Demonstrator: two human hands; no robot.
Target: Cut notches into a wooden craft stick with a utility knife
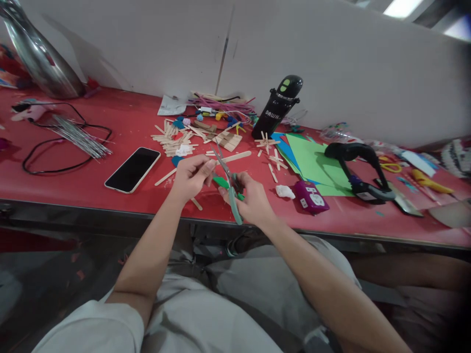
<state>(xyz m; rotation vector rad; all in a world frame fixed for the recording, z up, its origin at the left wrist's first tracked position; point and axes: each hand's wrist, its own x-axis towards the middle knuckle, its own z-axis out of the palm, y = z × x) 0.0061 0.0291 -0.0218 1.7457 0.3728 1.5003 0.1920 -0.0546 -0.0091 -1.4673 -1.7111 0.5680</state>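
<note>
My left hand (194, 177) is closed in a pinch, with a wooden craft stick (237, 156) reaching rightward from its fingertips. My right hand (253, 196) grips green-handled scissors (234, 202), fingers in the loops. Their blades point up and away, slightly parted, crossing the stick close to my left fingertips. Under the hands lies a bright green piece (221, 182), partly covered by the scissors. Beyond them spreads a pile of short cut sticks (171, 139). A few star shapes made of sticks (277, 159) rest to the right.
A phone (133, 169) lies left of my hands, near a bundle of thin wires (81, 137) and a steel bottle (47, 63). Rightward are a black bottle (273, 110), coloured paper sheets (312, 159), a purple packet (311, 197), a black headset-like band (362, 171) and a yellow glue gun (430, 181).
</note>
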